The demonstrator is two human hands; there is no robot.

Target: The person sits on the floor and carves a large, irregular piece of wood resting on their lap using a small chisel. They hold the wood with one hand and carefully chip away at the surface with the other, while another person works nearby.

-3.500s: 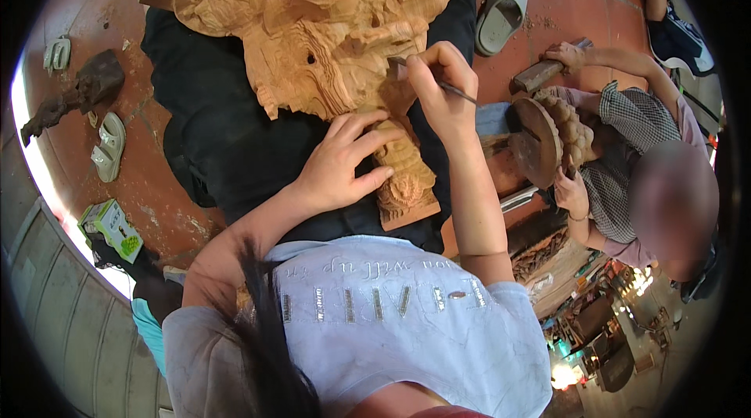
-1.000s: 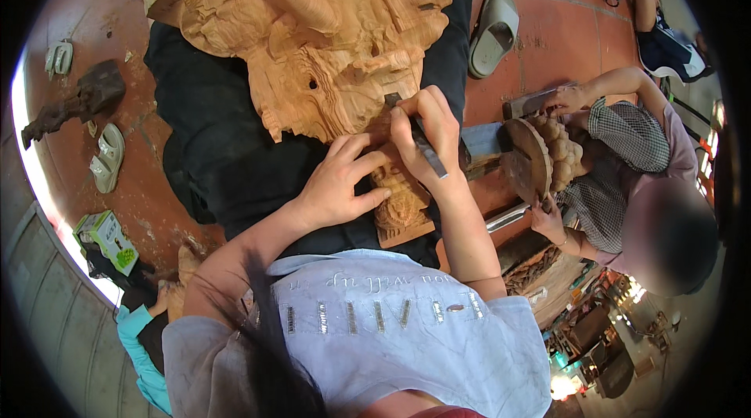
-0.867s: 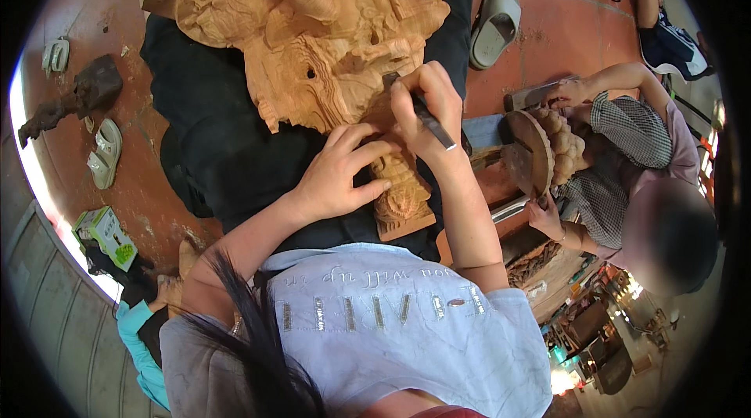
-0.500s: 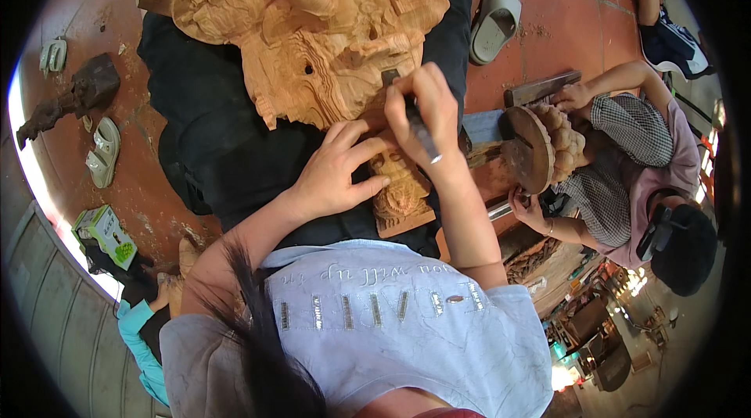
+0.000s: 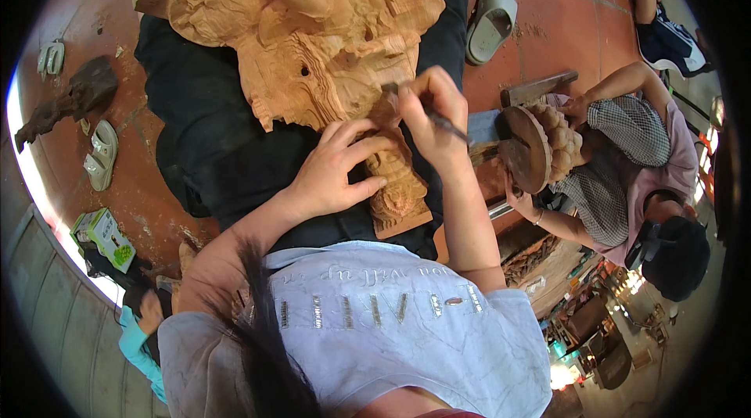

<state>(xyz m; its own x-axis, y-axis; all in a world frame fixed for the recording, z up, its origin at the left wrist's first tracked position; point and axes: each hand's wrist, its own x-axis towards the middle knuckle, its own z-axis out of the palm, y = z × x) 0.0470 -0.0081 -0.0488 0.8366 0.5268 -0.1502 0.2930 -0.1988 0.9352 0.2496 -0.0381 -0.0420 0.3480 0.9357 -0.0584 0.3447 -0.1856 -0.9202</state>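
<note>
A small carved wooden figurine (image 5: 400, 199) with a flat square base lies across my dark-clothed lap. My left hand (image 5: 342, 168) grips its upper part, fingers over the top and thumb along the side. Just beyond, my right hand (image 5: 436, 114) pinches a slim dark hand tool (image 5: 450, 127); its rear end sticks out toward the lower right. The tool's exact kind cannot be made out, and its working end is blurred near the figurine's far end. A large, light-brown wood carving (image 5: 313, 35) with deep folds and holes rests farther up, beyond both hands.
At right, a co-worker in a dark cap (image 5: 679, 258) handles a round-based knobbly wood carving (image 5: 559, 144). Slippers (image 5: 491, 19) and sandals (image 5: 102, 154) stand on the red tiles. A dark piece of wood (image 5: 90, 88) and a green-white box (image 5: 106, 238) are at left.
My right hand has shifted slightly right and down, and the tool's rear end has swung to the right. My left hand keeps its hold on the figurine.
</note>
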